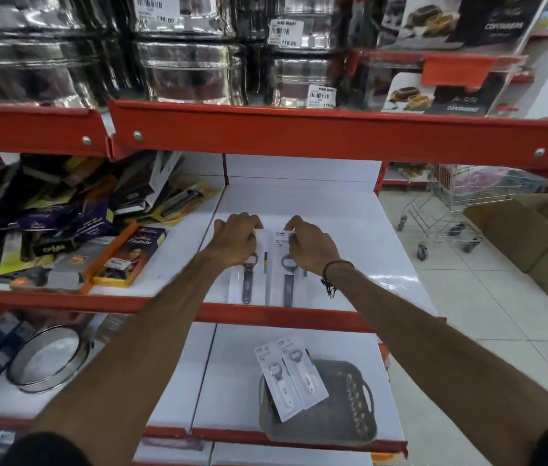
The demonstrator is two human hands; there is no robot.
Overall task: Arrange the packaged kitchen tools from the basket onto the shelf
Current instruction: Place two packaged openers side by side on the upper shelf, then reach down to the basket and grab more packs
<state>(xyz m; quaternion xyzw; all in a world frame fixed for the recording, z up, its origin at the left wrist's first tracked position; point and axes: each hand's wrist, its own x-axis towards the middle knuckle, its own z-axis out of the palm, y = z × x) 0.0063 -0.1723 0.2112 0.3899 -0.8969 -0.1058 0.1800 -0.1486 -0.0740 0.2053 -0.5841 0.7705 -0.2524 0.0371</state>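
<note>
Two packaged grey bottle openers lie side by side on the white middle shelf (350, 210). My left hand (235, 238) rests on the top of the left package (249, 284), fingers curled on its card. My right hand (309, 245) pinches the top of the right package (287, 280) near its white label. On the shelf below, a grey basket (336, 422) holds two more packaged white openers (291, 378), leaning against its left rim.
A jumbled pile of boxed goods (70, 223) fills the shelf section to the left. Steel tins (185, 72) are stacked on the red-edged shelf above. A round sieve (47, 358) lies lower left. A wire trolley (451, 210) and cardboard boxes (535, 243) stand in the aisle at right.
</note>
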